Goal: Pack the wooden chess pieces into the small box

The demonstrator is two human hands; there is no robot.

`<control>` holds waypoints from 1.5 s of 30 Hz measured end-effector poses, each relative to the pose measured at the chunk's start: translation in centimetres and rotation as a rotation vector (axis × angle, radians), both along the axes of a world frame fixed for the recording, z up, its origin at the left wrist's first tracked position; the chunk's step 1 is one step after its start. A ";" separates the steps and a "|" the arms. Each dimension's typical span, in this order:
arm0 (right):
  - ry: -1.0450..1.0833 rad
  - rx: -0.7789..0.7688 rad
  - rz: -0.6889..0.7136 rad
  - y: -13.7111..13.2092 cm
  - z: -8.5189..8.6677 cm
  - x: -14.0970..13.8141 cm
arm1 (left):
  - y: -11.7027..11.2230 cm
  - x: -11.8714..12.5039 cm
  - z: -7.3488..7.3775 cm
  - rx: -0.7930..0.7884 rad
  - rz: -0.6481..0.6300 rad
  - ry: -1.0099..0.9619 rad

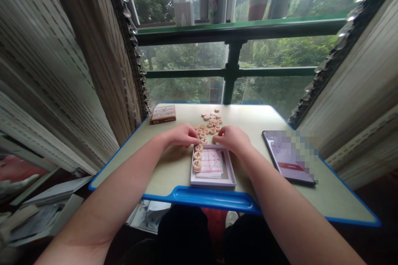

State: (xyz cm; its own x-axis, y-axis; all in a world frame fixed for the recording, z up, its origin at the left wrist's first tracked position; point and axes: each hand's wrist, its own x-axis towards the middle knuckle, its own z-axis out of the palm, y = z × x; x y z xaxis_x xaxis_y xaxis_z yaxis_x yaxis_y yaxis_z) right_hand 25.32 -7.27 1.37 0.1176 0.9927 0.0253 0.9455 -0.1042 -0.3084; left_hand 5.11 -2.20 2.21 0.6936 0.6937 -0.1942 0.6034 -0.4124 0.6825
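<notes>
Fingers bunched, left hand (182,134) and right hand (232,137) touch round wooden chess discs (209,126) above the shallow white box (231,179); the beige blue-edged table (146,163) stretches left of them.

Beside tray (229,176), left hand (182,136), right hand (232,138) touch discs (209,127).

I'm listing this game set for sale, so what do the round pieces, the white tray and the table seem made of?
Round pieces: probably wood, pale tan, smooth, with inked characters. White tray: cardboard or thin plastic, matte, thin flat walls; unclear which. Table: beige matte top, perhaps laminate, with a glossy blue moulded rim, likely plastic.
</notes>
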 end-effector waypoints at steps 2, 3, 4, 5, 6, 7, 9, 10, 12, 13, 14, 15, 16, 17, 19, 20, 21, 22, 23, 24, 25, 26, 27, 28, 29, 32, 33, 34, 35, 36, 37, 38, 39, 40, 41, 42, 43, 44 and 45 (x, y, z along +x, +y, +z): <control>-0.007 -0.004 -0.009 0.0 0.0 0.0 | 0.0 0.0 0.1 0.000 -0.003 0.015; -0.010 -0.002 -0.011 0.0 0.1 0.0 | 0.0 0.0 0.2 0.004 0.001 0.030; -0.011 -0.001 -0.010 0.1 0.1 0.1 | -0.1 -0.1 0.3 0.007 0.005 0.046; -0.009 -0.001 -0.010 0.1 0.1 0.1 | -0.1 -0.1 0.4 0.010 0.008 0.060; -0.004 -0.004 -0.012 0.1 0.1 0.1 | -0.1 -0.2 0.5 0.006 0.008 0.072; 0.002 -0.010 -0.015 0.1 0.1 0.0 | -0.2 -0.3 0.6 -0.003 0.005 0.081; 0.014 -0.018 -0.023 0.1 0.1 0.0 | -0.2 -0.4 0.8 -0.037 -0.010 0.087; 0.016 -0.017 -0.025 0.1 0.1 0.0 | -0.2 -0.5 0.8 -0.053 -0.020 0.089; 0.016 -0.013 -0.025 0.1 0.0 0.0 | -0.2 -0.6 0.9 -0.074 -0.037 0.085; 0.015 -0.014 -0.025 0.1 0.0 0.0 | -0.1 -0.7 0.8 -0.077 -0.043 0.083; 0.013 -0.016 -0.025 0.2 -0.1 0.1 | -0.1 -0.7 0.8 -0.078 -0.045 0.084; 0.012 -0.018 -0.027 0.2 -0.1 0.1 | 0.0 -0.7 0.8 -0.078 -0.043 0.086; 0.013 -0.016 -0.029 0.1 0.0 0.2 | 0.0 -0.7 0.7 -0.078 -0.041 0.089; 0.016 -0.004 -0.032 0.1 0.1 0.2 | 0.1 -0.7 0.7 -0.079 -0.040 0.091; 0.032 0.049 -0.021 -0.4 0.7 0.1 | 0.2 -0.6 0.7 -0.085 -0.055 0.085; 0.046 0.084 0.001 -0.8 1.1 0.0 | 0.2 -0.6 0.7 -0.087 -0.068 0.078; 0.063 0.111 0.048 -1.3 1.6 -0.2 | 0.2 -0.6 0.7 -0.087 -0.079 0.072; 0.086 0.113 0.119 -1.9 2.1 -0.4 | 0.2 -0.7 0.7 -0.083 -0.084 0.068; 0.102 0.090 0.214 -2.6 2.7 -0.7 | 0.2 -0.7 0.6 -0.077 -0.081 0.067; 0.123 0.052 0.339 -3.4 3.2 -1.1 | 0.2 -0.7 0.5 -0.069 -0.071 0.069; 0.152 0.006 0.471 -4.2 3.6 -1.5 | 0.3 -0.7 0.5 -0.061 -0.063 0.072; 0.180 -0.036 0.567 -4.9 3.9 -1.8 | 0.3 -0.8 0.4 -0.057 -0.056 0.073; 0.195 -0.086 0.635 -5.5 4.1 -2.2 | 0.4 -0.8 0.3 -0.051 -0.054 0.075; 0.187 -0.110 0.688 -6.0 4.2 -2.4 | 0.5 -0.8 0.2 -0.050 -0.054 0.073; 0.168 -0.106 0.710 -6.3 4.2 -2.6 | 0.5 -0.8 0.2 -0.049 -0.053 0.070; 0.116 -0.093 0.695 -6.6 4.1 -2.8 | 0.7 -0.8 0.0 -0.052 -0.050 0.056; 0.110 -0.094 0.680 -6.6 4.0 -2.7 | 0.8 -0.8 -0.1 -0.054 -0.047 0.052; 0.109 -0.097 0.671 -6.5 4.0 -2.6 | 0.8 -0.8 -0.1 -0.055 -0.044 0.050; 0.113 -0.099 0.666 -6.5 4.0 -2.5 | 0.8 -0.8 -0.2 -0.054 -0.042 0.048; 0.119 -0.100 0.662 -6.4 4.1 -2.4 | 0.8 -0.8 -0.2 -0.052 -0.042 0.048; 0.126 -0.102 0.657 -6.3 4.1 -2.3 | 0.8 -0.8 -0.2 -0.047 -0.042 0.048; 0.130 -0.104 0.653 -6.2 4.1 -2.2 | 0.8 -0.8 -0.2 -0.039 -0.044 0.050; 0.132 -0.106 0.647 -6.2 4.1 -2.1 | 0.8 -0.8 -0.1 -0.030 -0.046 0.054; 0.135 -0.108 0.640 -6.1 4.1 -2.1 | 0.7 -0.8 -0.1 -0.025 -0.046 0.058; 0.138 -0.107 0.632 -6.0 4.1 -2.1 | 0.7 -0.8 0.0 -0.023 -0.047 0.062; 0.142 -0.106 0.626 -6.0 4.1 -2.1 | 0.7 -0.8 0.1 -0.023 -0.047 0.064; 0.145 -0.104 0.622 -5.9 4.1 -2.1 | 0.7 -0.8 0.1 -0.026 -0.047 0.065; 0.148 -0.102 0.619 -5.9 4.1 -2.2 | 0.6 -0.8 0.2 -0.029 -0.046 0.065; 0.154 -0.100 0.619 -5.9 4.1 -2.2 | 0.6 -0.8 0.2 -0.030 -0.045 0.064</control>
